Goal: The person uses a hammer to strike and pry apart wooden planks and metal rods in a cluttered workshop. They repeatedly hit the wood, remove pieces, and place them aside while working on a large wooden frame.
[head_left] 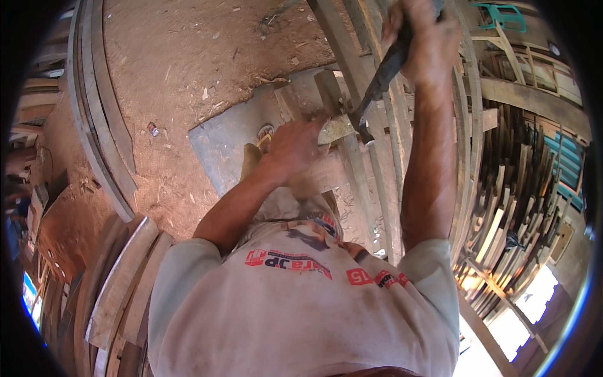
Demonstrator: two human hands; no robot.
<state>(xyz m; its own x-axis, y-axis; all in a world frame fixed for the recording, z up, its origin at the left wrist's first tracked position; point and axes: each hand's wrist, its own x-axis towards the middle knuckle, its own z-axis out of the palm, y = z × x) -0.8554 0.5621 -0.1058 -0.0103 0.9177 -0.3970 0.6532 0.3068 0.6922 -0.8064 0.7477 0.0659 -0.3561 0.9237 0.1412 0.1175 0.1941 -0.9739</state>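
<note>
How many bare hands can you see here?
2: the left hand near the centre, its grip on a pale wood piece; the right hand near the upper edge, gripping a dark tool. Others may be hidden toward the dim rim.

2 things are in hand. The dark tool, long and narrow, slants from the right hand down to the left, its lower end hooked. The pale, yellowish piece, blocky and rough-faced, juts from the left hand, right beside that end; whether they touch is unclear.
</note>
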